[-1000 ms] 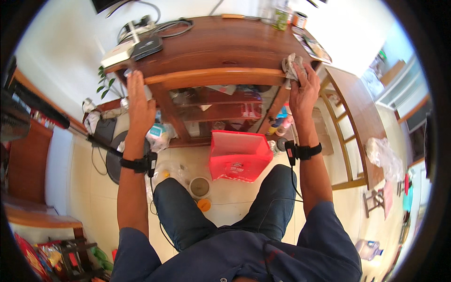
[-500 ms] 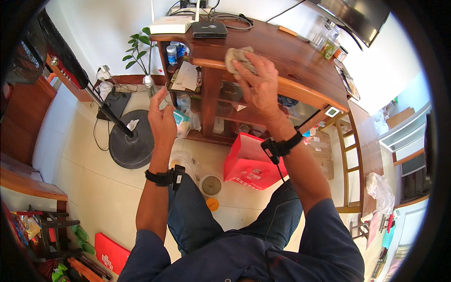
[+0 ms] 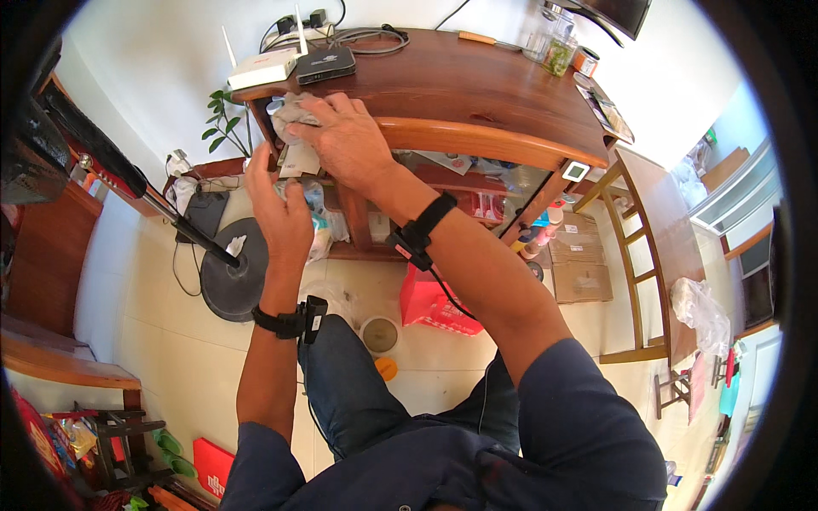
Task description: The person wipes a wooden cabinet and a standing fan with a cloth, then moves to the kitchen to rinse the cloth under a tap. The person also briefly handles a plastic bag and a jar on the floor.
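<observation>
My right hand grips a crumpled beige cloth on the left end of the front edge of a wooden TV cabinet. Below and left of it, my left hand is open with fingers extended, holding nothing visible, beside the cabinet's open side shelf. Papers lie in that shelf, partly behind my hands. Just above the cloth, on the top, are a white router and a black box.
A glass jar, cables and a wooden-handled tool stand or lie on the top. A round black stand base is at left. A red bag, a pot and cardboard are on the floor. A wooden table frame stands right.
My right hand has moved with the cloth from the cabinet's right end leftward to its left end. My left hand has come off the front edge and is lower, beside the shelf.
</observation>
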A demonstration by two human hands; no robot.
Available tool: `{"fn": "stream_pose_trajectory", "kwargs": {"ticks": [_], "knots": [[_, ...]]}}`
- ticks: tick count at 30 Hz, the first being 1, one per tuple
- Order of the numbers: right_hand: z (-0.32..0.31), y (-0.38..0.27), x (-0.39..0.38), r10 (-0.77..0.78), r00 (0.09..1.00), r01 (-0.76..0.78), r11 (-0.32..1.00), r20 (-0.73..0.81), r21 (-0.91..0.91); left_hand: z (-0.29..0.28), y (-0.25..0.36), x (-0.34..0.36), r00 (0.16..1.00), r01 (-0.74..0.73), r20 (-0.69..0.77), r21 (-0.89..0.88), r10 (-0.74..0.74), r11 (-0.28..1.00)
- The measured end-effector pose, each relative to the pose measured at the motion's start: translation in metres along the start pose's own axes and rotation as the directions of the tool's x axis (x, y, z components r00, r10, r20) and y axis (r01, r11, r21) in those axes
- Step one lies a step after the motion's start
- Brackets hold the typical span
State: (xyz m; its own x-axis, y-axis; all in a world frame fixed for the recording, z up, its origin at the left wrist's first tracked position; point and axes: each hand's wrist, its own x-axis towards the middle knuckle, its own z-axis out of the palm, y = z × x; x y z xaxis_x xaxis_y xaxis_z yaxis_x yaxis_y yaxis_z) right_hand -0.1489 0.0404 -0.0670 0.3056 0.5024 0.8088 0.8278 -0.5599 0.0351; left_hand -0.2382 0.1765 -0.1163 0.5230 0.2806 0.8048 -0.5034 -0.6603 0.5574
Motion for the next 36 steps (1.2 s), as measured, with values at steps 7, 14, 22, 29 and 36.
{"fn": "stream_pose_trajectory", "kwargs": {"ticks": [7,14,22,29,36], "knots": [[-0.079,0.059,-0.058,0.107,0.993,-0.111,0.991,-0.046,-0.073,0.05,0.015,0.013,0.928,-0.329,0.293,0.351,0.231,0.877],[-0.134,0.095,-0.078,0.309,0.95,-0.309,0.951,0.037,-0.018,0.051,0.025,0.014,0.912,-0.305,0.383,0.39,0.148,0.869],[-0.055,0.067,-0.011,0.261,0.963,-0.264,0.964,0.074,0.031,0.044,0.013,0.012,0.922,-0.276,0.344,0.27,0.176,0.922],[-0.016,0.03,-0.002,0.25,0.964,-0.25,0.968,-0.085,0.013,0.042,0.008,0.015,0.93,-0.29,0.303,0.258,0.208,0.922],[-0.048,0.038,-0.031,0.092,0.991,-0.102,0.99,-0.092,-0.101,0.044,0.007,0.014,0.924,-0.328,0.31,0.338,0.225,0.882]]}}
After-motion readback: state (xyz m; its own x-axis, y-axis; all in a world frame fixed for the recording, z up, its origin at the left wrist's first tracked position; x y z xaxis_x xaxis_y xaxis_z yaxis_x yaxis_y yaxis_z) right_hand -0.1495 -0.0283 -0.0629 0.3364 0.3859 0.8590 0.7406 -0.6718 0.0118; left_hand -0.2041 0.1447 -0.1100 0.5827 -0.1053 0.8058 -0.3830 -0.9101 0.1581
